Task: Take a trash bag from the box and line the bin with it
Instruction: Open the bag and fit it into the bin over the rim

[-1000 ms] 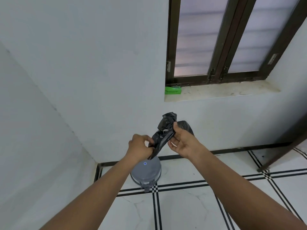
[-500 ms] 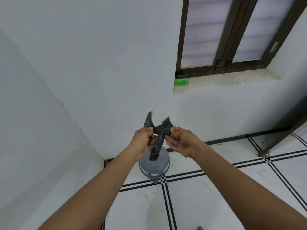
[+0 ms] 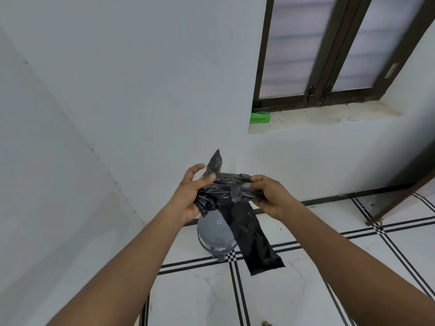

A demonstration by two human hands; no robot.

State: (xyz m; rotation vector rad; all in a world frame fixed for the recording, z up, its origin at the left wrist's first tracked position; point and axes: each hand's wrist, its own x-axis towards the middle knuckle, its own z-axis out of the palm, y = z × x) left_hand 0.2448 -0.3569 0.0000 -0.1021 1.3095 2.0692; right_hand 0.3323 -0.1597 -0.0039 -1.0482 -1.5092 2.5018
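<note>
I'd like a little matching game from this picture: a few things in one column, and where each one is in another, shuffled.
Things:
1. trash bag
2. green box
3. grey bin
4. window

Places:
a. on the tiled floor by the wall
b. above the sill, upper right
c. held between left hand and right hand
d. at the sill's left end

Pairs: 1-c, 2-d, 3-a, 4-b

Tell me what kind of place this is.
Probably a corner of a room in a home: white tiled floor with black lines, a dark-framed window above a sill, and a grey lidded bin by the wall.
</note>
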